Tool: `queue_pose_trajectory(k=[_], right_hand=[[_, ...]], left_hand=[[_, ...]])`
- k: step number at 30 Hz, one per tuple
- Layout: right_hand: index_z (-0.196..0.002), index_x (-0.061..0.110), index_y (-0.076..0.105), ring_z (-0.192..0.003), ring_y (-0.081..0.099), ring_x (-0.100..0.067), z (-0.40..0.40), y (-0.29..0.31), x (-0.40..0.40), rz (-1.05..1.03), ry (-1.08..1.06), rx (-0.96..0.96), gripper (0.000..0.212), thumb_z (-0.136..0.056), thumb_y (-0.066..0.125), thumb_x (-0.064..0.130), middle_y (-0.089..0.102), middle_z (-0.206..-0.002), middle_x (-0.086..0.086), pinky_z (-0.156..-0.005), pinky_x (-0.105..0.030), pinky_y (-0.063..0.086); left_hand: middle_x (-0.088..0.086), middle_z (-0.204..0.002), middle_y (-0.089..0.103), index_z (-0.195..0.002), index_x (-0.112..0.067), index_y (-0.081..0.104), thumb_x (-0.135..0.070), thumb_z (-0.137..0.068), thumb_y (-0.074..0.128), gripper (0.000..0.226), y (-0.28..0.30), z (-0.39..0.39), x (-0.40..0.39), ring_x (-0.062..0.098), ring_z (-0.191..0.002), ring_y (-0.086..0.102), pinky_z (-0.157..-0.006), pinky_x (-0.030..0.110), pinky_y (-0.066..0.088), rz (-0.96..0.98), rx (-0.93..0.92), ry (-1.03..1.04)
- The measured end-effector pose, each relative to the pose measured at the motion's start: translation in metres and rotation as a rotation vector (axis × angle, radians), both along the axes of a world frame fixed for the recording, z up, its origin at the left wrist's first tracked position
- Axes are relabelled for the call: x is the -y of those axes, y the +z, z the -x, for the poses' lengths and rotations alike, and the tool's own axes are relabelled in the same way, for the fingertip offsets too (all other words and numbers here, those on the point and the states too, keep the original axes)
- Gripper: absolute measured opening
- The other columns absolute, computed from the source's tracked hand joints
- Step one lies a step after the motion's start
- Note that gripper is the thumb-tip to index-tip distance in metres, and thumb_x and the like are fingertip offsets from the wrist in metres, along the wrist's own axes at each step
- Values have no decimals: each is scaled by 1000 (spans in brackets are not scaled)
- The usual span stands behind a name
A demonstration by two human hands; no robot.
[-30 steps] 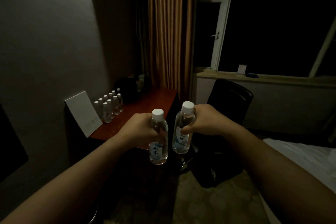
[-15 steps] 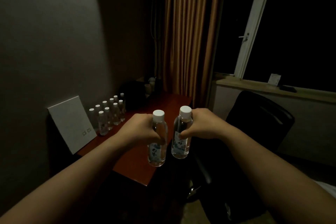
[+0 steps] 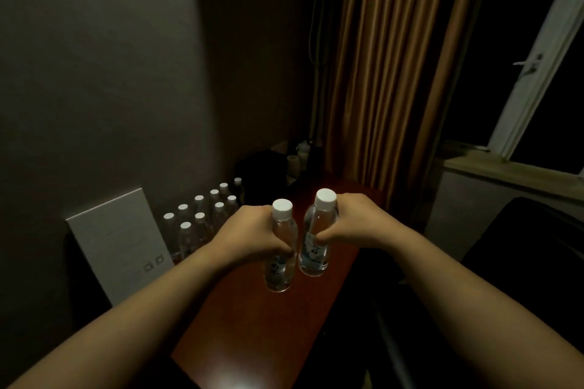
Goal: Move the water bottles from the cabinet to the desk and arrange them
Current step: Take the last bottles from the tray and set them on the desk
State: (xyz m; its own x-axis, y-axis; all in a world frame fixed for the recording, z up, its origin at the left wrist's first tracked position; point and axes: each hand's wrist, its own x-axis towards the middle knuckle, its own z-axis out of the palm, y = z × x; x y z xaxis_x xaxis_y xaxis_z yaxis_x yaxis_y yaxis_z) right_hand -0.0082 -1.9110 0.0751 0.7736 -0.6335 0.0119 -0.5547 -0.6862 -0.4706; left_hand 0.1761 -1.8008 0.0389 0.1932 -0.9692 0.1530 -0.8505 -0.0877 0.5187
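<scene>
My left hand [image 3: 249,235] grips a clear water bottle [image 3: 279,268] with a white cap, held upright above the reddish-brown desk [image 3: 252,331]. My right hand [image 3: 357,224] holds a second, matching water bottle [image 3: 314,257] upright just beside it; the two bottles are nearly touching. Several more white-capped bottles [image 3: 202,221] stand in two rows on the desk against the left wall, behind my left hand.
A white board [image 3: 120,240] leans on the wall at the desk's near left. Dark objects and small containers [image 3: 294,161] crowd the desk's far corner. A brown curtain [image 3: 395,66] hangs behind. A dark chair [image 3: 521,246] stands at the right, below the window sill [image 3: 512,174].
The view has closed in on the desk and turned left; both held bottles now hang over the desktop instead of before its near edge. My grips are unchanged.
</scene>
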Motion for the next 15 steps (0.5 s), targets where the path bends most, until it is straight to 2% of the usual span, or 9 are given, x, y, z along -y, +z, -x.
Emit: queue_pose_trajectory(k=[3,9,13,15], right_hand=[[-98,30,69,-87,66,-5,-35,-12,40,0,38,-19,37,-64,81,35,71,-94,9,-80,-38,60],[-100,29,64,-86,64,-3,-103,-45,124,-48,124,-38,40,-66,85,31,66,-95,10,-70,-21,53],[-97,28,61,-86,61,-5,-152,-66,189,-36,200,-59,38,-68,84,32,63,-95,10,-66,-19,46],[-97,27,60,-86,61,-6,-174,-73,221,-40,238,-67,36,-69,84,30,63,-95,9,-65,-19,44]], left_hand=[[-12,-81,68,-86,-30,63,-43,-62,82,33,-13,-24,30,1,-78,63,-73,33,59,-10,-22,97],[-9,-77,64,-85,-29,59,-48,-60,78,37,-39,-68,93,6,-75,61,-63,29,53,-44,-11,297],[-10,-78,61,-89,-28,59,-51,-57,77,44,-58,-103,145,9,-77,60,-60,28,49,-67,-6,439],[-10,-82,61,-92,-27,59,-53,-57,76,47,-69,-120,171,13,-81,61,-64,31,52,-73,-19,514]])
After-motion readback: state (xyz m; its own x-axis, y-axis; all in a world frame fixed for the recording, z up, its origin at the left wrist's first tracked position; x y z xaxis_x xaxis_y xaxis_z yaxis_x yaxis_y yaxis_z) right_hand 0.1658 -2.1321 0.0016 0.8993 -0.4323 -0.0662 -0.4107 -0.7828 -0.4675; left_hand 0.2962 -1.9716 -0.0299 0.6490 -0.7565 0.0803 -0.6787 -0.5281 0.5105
